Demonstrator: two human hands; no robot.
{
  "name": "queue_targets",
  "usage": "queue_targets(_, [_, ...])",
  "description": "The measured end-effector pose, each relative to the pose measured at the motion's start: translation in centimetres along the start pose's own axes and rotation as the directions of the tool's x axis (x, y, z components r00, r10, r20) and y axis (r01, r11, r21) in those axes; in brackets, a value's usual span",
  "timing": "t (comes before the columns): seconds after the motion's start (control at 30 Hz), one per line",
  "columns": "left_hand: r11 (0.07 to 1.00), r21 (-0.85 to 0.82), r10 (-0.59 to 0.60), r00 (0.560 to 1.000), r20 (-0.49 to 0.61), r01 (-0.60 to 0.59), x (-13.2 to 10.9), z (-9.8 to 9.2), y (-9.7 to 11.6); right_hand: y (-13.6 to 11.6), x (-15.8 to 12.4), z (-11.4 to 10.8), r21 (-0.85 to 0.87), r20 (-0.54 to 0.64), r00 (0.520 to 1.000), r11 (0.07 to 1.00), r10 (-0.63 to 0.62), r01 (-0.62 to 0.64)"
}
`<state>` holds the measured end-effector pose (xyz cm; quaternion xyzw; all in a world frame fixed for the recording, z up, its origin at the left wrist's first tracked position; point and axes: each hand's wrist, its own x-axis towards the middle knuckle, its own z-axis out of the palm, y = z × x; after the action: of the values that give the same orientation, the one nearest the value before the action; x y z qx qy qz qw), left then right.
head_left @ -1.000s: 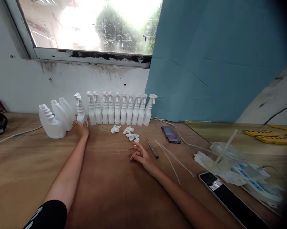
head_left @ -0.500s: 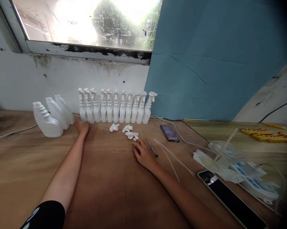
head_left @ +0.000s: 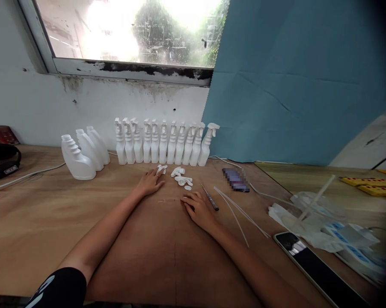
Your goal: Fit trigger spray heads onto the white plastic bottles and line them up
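My left hand [head_left: 149,184] reaches over the brown table, fingers stretched out and apart, its fingertips at a loose white trigger sprayer head [head_left: 161,169]. Whether they touch it is hard to tell. Just right of it lie more white sprayer heads [head_left: 178,172] and a small white disc [head_left: 188,188]. My right hand [head_left: 197,209] rests on the table with loosely bent, spread fingers and holds nothing. Beside it is a thin pointed tool with a dark handle [head_left: 210,198]. Several thin white tubes [head_left: 233,207] lie further right.
A row of white spray bottles [head_left: 163,147] with heads fitted stands along the wall. Three headless white bottles [head_left: 84,166] are at left. A phone [head_left: 236,179], a larger phone [head_left: 318,267], a power strip [head_left: 350,246] with plastic wrapping and a black strap [head_left: 3,160] lie around.
My left hand has moved right, from the base of the bottle row to the loose sprayer heads. My right hand has drawn slightly back from them. The view has shifted left.
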<state>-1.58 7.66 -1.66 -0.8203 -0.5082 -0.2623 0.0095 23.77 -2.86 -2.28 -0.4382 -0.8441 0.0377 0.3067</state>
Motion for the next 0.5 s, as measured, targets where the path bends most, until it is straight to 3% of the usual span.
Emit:
queue_targets(0.13, [0.993,0.086,-0.078,0.997,0.014,0.077,-0.6,0.0,1.6,0.1,0.0,-0.4,0.177,0.019,1.0,0.984,-0.021,0.017])
queue_targets(0.3, [0.991,0.048,-0.122,0.992,-0.032,0.123,-0.8,-0.1,1.5,-0.5,0.2,-1.0,0.295,0.012,0.993,0.948,0.119,-0.117])
queue_targets(0.43, [0.998,-0.04,-0.057,0.998,0.009,0.057,-0.9,-0.4,1.9,-0.8,0.1,-1.0,0.28,-0.009,0.983,0.944,0.184,-0.174])
queue_targets(0.5, [0.99,-0.135,0.039,0.998,0.057,-0.031,-1.3,-0.6,2.7,-0.8,0.1,-1.0,0.281,-0.047,0.977,0.942,0.207,-0.186])
